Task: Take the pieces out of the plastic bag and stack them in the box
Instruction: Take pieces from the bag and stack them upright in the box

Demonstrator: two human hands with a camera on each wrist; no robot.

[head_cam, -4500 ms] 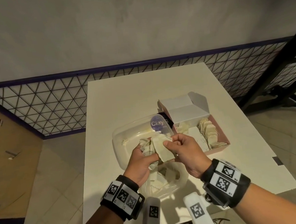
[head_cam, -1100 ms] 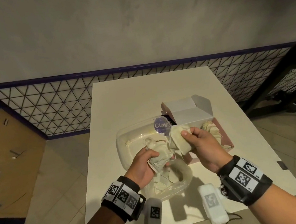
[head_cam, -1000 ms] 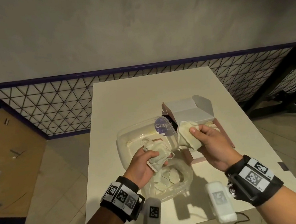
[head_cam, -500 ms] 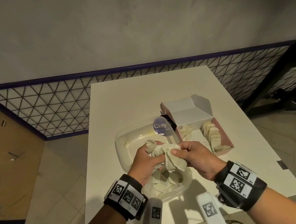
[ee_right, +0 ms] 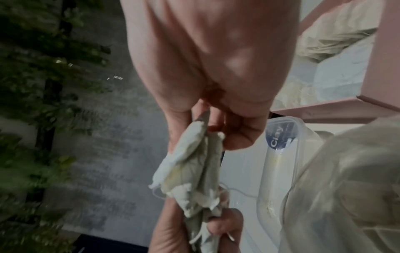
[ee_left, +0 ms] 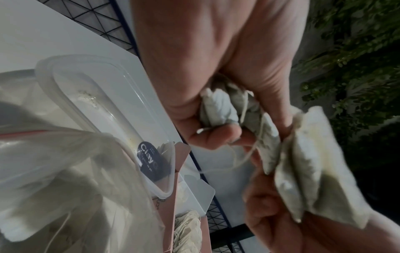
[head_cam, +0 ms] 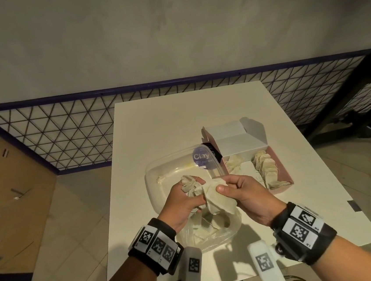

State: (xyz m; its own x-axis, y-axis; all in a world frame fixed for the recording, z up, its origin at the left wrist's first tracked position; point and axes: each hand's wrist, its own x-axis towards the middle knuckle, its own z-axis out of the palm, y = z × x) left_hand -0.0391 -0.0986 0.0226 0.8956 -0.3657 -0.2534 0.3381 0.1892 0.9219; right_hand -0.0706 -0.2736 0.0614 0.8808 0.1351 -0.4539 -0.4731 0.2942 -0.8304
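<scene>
Both hands meet above the clear plastic bag (head_cam: 212, 233), which lies on the white table (head_cam: 177, 118) with more pale pieces inside. My left hand (head_cam: 184, 200) grips a crumpled bunch of pale, stringed pieces (head_cam: 190, 184). My right hand (head_cam: 231, 189) pinches a few flat pieces (head_cam: 218, 199) beside that bunch. The left wrist view shows the bunch (ee_left: 218, 109) in the curled left fingers and the right hand's pieces (ee_left: 307, 171). The pink box (head_cam: 285, 189) stands open at the right with a row of pieces (head_cam: 266, 170) and a small pile (head_cam: 232, 164).
A clear plastic tub (head_cam: 160, 188) with a "Clay" label (head_cam: 201, 156) leans against the box's left side, just beyond my hands. The box's white lid (head_cam: 234, 135) stands open at the back. A wire mesh fence (head_cam: 53, 131) runs behind the table.
My right hand carried a few pieces over to the box, left them there as a small pile, then came back to the left hand's bunch and now pinches more pieces.
</scene>
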